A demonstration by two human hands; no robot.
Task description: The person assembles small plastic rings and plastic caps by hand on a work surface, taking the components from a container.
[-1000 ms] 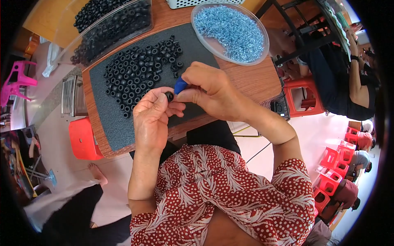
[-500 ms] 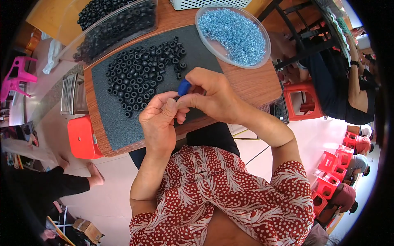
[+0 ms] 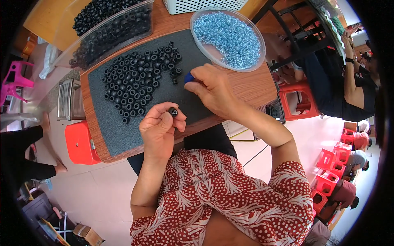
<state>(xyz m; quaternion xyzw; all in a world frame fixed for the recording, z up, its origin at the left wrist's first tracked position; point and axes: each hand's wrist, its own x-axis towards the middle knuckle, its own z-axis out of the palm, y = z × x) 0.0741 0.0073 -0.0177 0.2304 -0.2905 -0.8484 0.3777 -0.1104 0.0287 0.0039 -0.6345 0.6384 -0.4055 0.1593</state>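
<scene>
My left hand [image 3: 158, 133] pinches a small black ring-shaped part [image 3: 173, 111] between thumb and fingers, its hole turned up with something pale inside. My right hand [image 3: 211, 88] is a little to the right and farther off, over the mat's right part, fingers curled together. A blue piece [image 3: 188, 78] shows at its index fingertip; whether it is worn or held I cannot tell. Anything pinched under it is hidden. Left of the right hand, many loose black rings [image 3: 131, 88] are spread on the dark grey mat [image 3: 100, 127].
A clear bin [image 3: 150, 24] of black rings stands at the far left of the wooden table [image 3: 256, 88]. At the far right is a round clear tub [image 3: 208, 51] of small shiny blue pieces, near a white perforated basket [image 3: 205, 5]. Red stools [image 3: 80, 143] flank the table.
My hands, together before, have come apart. The right has moved right and away, while the left stays low with the black ring now plainly visible. A person at far left has shifted.
</scene>
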